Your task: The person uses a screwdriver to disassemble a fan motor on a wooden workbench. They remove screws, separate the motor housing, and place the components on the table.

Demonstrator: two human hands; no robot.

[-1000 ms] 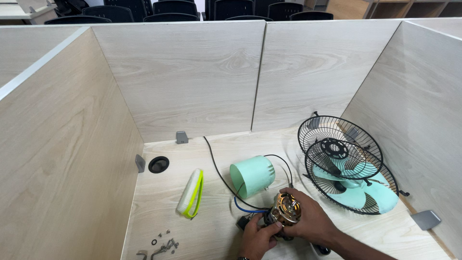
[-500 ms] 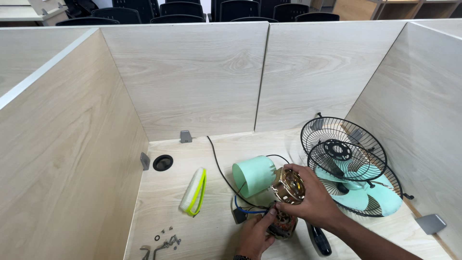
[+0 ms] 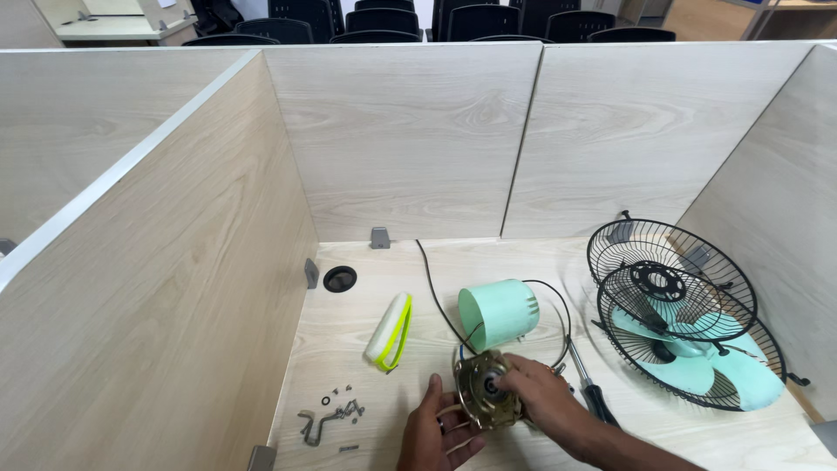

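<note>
Two bare hands in view, bottom centre of frame. Left hand (image 3: 436, 432): no glove, no ring, no watch, no sleeve visible up to frame edge; thumb + fingers seen, rest cut off by bottom edge. Right hand (image 3: 542, 403): also bare, no glove, no rings seen, nails short as far as can tell. Right forearm (image 3: 628, 449) bare to frame edge, no sleeve, no wristband, no watch. No tape, marks or jewellery visible on either. Rest of body out of view.
</note>
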